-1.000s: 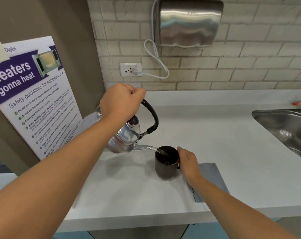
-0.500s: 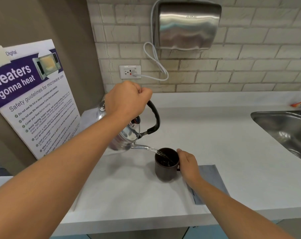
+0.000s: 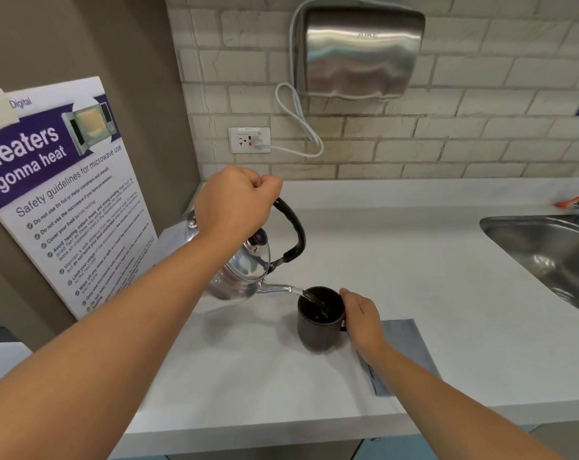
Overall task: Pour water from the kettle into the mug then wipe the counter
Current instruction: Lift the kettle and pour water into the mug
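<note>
A shiny steel kettle (image 3: pixel 245 273) with a black handle hangs tilted above the white counter (image 3: pixel 414 277), its spout pointing right. My left hand (image 3: pixel 235 200) is clenched around the top of that handle. A thin stream of water runs from the spout into a dark brown mug (image 3: pixel 318 323) standing on the counter. My right hand (image 3: pixel 361 317) grips the mug's right side at the handle. A grey cloth (image 3: pixel 411 343) lies flat on the counter just right of the mug, partly under my right forearm.
A steel sink (image 3: pixel 547 254) is set into the counter at the right. A microwave safety poster (image 3: pixel 59 194) leans at the left wall. A metal hand dryer (image 3: pixel 361 51) and a wall socket (image 3: pixel 249 140) with its cord sit on the brick wall behind.
The kettle and my left hand have stayed tilted over the mug while water keeps flowing. My right hand has kept its hold on the mug. The view shifted slightly.
</note>
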`<state>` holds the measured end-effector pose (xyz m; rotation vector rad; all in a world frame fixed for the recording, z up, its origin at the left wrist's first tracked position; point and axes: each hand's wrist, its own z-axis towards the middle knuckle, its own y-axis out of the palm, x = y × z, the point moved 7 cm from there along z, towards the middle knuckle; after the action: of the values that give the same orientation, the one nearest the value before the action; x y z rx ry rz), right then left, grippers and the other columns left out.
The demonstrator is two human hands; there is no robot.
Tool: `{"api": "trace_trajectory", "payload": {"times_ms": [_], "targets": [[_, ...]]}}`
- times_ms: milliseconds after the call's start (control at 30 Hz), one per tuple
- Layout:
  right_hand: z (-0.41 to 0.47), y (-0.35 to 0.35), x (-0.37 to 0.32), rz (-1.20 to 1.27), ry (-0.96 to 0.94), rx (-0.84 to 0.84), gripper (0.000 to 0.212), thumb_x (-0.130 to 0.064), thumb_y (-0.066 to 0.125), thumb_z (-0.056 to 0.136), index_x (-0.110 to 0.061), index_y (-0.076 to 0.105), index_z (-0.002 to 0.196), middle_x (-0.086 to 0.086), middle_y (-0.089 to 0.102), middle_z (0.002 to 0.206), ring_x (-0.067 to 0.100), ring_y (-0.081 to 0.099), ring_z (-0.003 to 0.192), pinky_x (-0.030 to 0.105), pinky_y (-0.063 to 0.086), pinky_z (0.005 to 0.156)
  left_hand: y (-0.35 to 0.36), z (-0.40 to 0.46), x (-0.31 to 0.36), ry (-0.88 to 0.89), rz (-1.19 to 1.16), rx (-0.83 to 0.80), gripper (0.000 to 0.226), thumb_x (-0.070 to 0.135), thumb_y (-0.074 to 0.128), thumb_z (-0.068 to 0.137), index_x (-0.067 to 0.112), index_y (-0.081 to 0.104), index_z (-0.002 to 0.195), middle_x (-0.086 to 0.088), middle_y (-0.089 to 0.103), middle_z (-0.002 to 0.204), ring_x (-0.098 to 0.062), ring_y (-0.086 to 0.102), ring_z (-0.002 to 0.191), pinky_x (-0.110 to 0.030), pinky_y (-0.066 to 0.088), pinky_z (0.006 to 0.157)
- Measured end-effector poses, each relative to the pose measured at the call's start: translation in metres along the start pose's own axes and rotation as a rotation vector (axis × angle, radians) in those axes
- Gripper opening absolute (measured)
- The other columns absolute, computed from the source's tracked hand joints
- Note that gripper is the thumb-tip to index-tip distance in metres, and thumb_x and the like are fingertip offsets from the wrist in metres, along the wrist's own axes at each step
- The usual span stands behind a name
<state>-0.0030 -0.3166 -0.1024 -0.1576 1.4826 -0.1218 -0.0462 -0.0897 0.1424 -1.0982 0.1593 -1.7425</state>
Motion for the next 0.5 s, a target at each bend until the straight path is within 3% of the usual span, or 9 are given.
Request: {"api": "trace_trajectory", "payload": {"times_ms": [333, 500], "targets": [[0.0, -0.001, 0.005, -0.002, 0.015, -0.005, 0.05, -0.032, 0.043, 0.097, -0.023, 0.036, 0.048, -0.007, 0.042, 0.047, 0.012, 0.041, 0.051, 0.032, 0.038, 0.057, 0.001, -0.017, -0.049, -0.263, -0.293, 0.056, 0.041, 0.031, 0.054, 0.07, 0.017, 0.035, 0.036, 0.005, 0.019, 0.036, -0.013, 0.017, 0.039, -0.027, 0.019, 0.048], [0.001, -0.002, 0.006, -0.011, 0.018, -0.008, 0.048, -0.034, 0.043, 0.098, -0.006, 0.041, 0.058, 0.007, 0.041, 0.059, 0.016, 0.042, 0.057, 0.033, 0.039, 0.058, 0.008, -0.02, -0.075, -0.399, -0.466, 0.088, 0.046, 0.031, 0.056, 0.069, 0.019, 0.029, 0.034, 0.009, 0.014, 0.037, -0.012, 0.012, 0.042, -0.028, 0.016, 0.049]]}}
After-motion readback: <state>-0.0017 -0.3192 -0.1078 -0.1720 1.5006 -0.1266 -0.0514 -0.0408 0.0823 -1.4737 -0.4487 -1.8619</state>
